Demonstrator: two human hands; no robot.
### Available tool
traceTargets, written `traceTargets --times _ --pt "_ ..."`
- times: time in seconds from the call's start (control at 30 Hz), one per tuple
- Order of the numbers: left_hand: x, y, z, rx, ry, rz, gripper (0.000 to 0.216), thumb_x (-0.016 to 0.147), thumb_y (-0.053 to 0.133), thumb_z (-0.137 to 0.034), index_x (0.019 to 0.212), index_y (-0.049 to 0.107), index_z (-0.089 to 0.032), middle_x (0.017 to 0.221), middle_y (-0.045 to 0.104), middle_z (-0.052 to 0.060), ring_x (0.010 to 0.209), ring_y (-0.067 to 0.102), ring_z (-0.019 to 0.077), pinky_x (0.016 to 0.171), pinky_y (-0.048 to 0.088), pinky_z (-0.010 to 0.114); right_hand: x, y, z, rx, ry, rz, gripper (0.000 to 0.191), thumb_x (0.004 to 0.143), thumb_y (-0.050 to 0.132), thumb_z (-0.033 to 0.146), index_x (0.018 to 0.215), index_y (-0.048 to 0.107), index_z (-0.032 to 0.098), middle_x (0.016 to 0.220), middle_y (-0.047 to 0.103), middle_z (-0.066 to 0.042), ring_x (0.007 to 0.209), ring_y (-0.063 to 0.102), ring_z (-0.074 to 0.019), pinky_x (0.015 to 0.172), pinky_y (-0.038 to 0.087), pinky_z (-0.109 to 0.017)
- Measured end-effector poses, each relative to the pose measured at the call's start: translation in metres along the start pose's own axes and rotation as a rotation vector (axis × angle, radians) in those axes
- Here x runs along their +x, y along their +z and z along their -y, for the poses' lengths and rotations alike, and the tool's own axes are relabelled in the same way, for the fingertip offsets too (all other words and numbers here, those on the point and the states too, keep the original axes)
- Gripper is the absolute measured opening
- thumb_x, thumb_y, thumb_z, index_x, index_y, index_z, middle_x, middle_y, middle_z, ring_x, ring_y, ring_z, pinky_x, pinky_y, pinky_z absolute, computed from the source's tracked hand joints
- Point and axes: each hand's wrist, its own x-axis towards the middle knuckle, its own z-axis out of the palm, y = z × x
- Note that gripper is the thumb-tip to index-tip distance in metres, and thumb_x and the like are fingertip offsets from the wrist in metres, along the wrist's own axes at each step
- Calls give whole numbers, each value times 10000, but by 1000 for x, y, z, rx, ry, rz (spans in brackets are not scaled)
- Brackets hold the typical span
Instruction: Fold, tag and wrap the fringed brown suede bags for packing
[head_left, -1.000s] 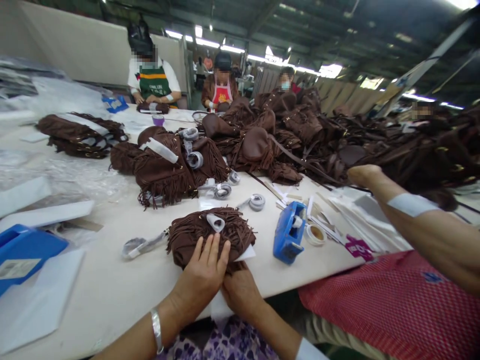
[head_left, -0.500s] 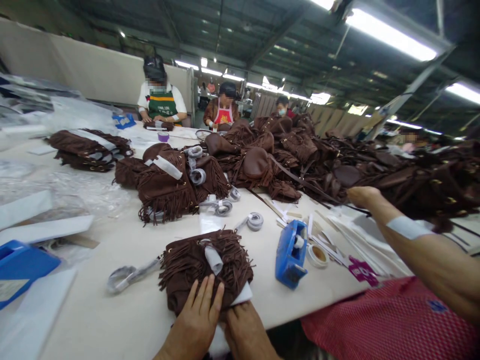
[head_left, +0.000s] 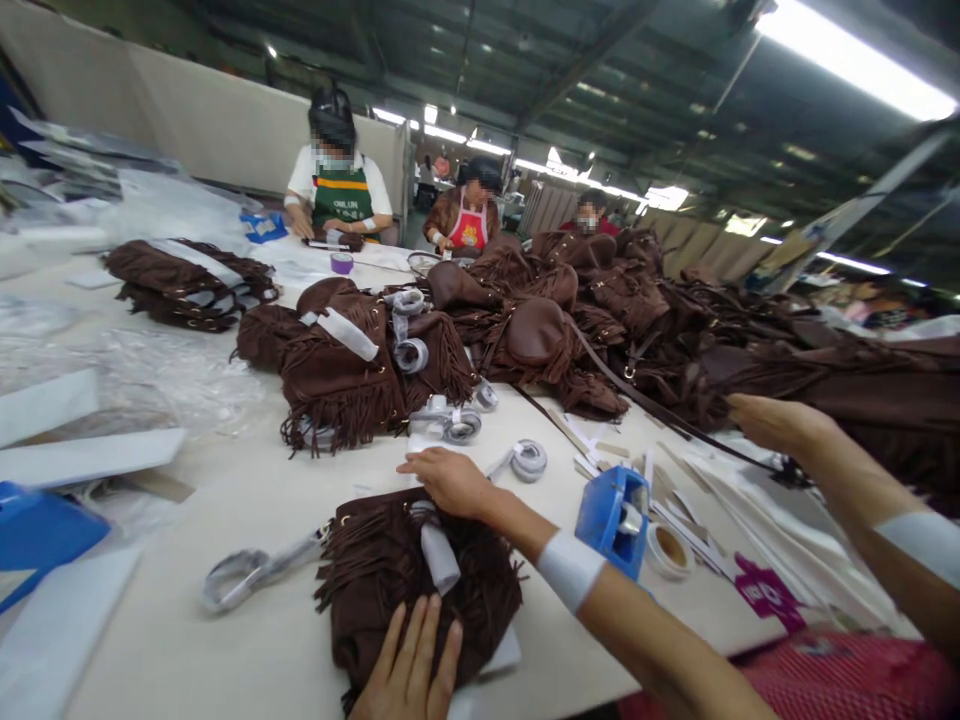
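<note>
A dark brown fringed bag (head_left: 367, 590) lies on the table in front of me, with a white wrapped roll (head_left: 440, 560) on top. My left hand (head_left: 412, 660) rests flat on its near side, fingers stretched out. My right hand (head_left: 454, 482) reaches across to the far edge of the bag. Its fingers are bent together, and what they hold, if anything, is hidden. From the bag's left side a plastic-wrapped strap (head_left: 259, 572) runs onto the table. White padding (head_left: 504, 652) sticks out under the bag's right side.
A blue tape dispenser (head_left: 613, 520) and tape roll (head_left: 670, 552) stand to the right. A co-worker's hand (head_left: 784, 422) is at the brown bag pile (head_left: 536, 335). Wrapped bags (head_left: 337, 370) lie ahead; foam sheets (head_left: 82, 455) lie left. Several people work beyond.
My right hand has moved from the bag's near edge to its far edge. My left hand stays on the near side. The view has shifted slightly.
</note>
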Motion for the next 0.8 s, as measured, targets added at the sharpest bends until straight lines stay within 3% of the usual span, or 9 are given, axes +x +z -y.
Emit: traceTargets --times 0.13,0.27,0.43,0.63,0.8 --pt "1 -3 3 -4 4 57 404 920 387 -198 1291 538 -145 1149 708 163 1164 634 291 1166 305 550 45 34 -48 -120 -149 158 500 874 524 86 1345 546 254 1445 509 -40 1257 482 -227 1024 423 -359" --pt "2 -1 7 -28 3 91 379 939 391 -245 1269 553 -153 1117 717 153 1121 657 283 1172 285 568 51 42 -72 -138 -215 149 424 938 441 85 1326 526 232 1403 509 -60 1243 452 -217 986 436 -356" --pt "6 0 17 -92 -2 65 388 929 370 -183 1263 558 -127 1273 636 202 1199 608 306 1144 329 564 59 44 -90 -124 -226 154 242 984 438 179 1190 565 172 1269 533 -119 1117 462 -232 920 448 -380" --pt "16 -18 21 -192 -36 259 465 906 398 -161 1357 503 -116 1394 545 216 1326 487 348 1124 363 567 67 47 -103 -116 -263 221 176 967 494 230 1095 580 147 1128 569 -115 1021 434 -250 900 411 -400" --pt "15 -23 18 -233 -73 299 494 908 406 -171 1393 473 -105 1416 518 228 1358 441 363 1136 354 549 64 49 -104 -127 -237 263 199 979 467 241 1100 569 121 1089 589 -131 1007 432 -262 883 400 -409"
